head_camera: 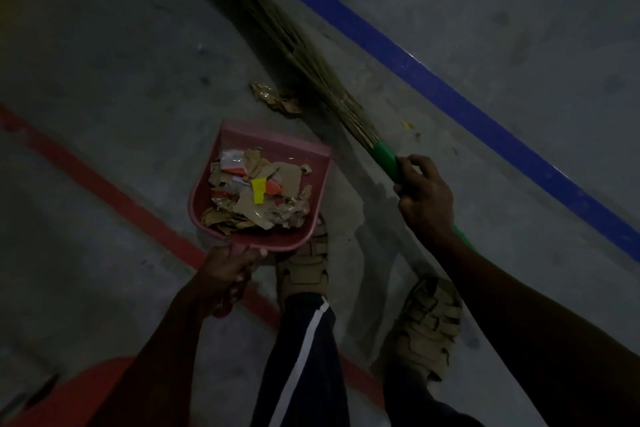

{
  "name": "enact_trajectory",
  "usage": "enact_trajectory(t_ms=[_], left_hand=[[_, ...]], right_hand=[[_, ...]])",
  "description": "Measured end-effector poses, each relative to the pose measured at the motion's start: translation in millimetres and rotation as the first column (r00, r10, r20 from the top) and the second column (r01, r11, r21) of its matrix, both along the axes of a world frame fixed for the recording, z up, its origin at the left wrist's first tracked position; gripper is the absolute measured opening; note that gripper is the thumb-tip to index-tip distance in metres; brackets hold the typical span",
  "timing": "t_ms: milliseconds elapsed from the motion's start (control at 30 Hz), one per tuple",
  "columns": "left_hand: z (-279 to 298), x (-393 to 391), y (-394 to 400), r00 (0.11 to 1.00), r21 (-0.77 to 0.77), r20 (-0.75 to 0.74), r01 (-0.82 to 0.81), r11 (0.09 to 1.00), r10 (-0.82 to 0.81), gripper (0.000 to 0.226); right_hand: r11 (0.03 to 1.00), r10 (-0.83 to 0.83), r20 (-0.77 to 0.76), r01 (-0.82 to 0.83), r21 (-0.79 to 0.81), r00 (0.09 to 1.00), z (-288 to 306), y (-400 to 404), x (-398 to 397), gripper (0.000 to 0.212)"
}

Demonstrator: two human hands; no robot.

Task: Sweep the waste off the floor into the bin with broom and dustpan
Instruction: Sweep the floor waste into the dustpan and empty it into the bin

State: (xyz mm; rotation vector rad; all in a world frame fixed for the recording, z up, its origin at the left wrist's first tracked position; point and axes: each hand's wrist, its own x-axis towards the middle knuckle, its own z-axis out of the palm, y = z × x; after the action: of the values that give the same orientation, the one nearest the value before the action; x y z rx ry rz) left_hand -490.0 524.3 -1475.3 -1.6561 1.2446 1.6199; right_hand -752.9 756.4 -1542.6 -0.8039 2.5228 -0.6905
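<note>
A pink dustpan [301, 156] hangs low over the grey floor, filled with torn cardboard, paper and plastic scraps [258, 196]. My left hand [227, 276] grips its handle from below. My right hand [424, 199] grips the green handle [384, 158] of a straw broom [311, 69], whose bristles stretch up and to the left across the floor. A crumpled brown scrap [277, 99] lies on the floor just beyond the dustpan's front lip, beside the bristles.
A blue line [450, 94] runs diagonally across the floor on the right, a red line [104, 184] on the left. A red round object [79, 392], possibly a bin, shows at the bottom left. My feet in tan sandals [424, 326] stand below the dustpan.
</note>
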Motion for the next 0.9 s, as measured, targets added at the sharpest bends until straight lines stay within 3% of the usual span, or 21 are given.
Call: enact_trajectory(t_ms=[167, 467, 700, 900], left_hand=[[-9, -7, -13, 1.000, 0.058, -0.011, -0.012, 0.998, 0.013, 0.051], [-35, -29, -54, 0.999, 0.069, -0.029, 0.035, 0.997, -0.033, 0.045], [-48, -48, -64, 0.993, 0.071, 0.023, 0.115, 0.991, -0.117, 0.045], [-47, -57, -54, 0.978, 0.057, -0.013, 0.210, 0.976, -0.210, 0.040]], right_hand=[[0.994, 0.034, 0.004, -0.034, 0.107, 0.999, -18, -11, -10, 0.051], [0.990, 0.024, 0.025, -0.027, 0.138, 0.999, -32, -8, -25, 0.052], [0.956, 0.286, 0.045, -0.288, 0.062, 0.957, -22, 6, -17, 0.052], [0.975, 0.223, -0.008, -0.223, -0.005, 0.975, -6, 41, 1, 0.043]])
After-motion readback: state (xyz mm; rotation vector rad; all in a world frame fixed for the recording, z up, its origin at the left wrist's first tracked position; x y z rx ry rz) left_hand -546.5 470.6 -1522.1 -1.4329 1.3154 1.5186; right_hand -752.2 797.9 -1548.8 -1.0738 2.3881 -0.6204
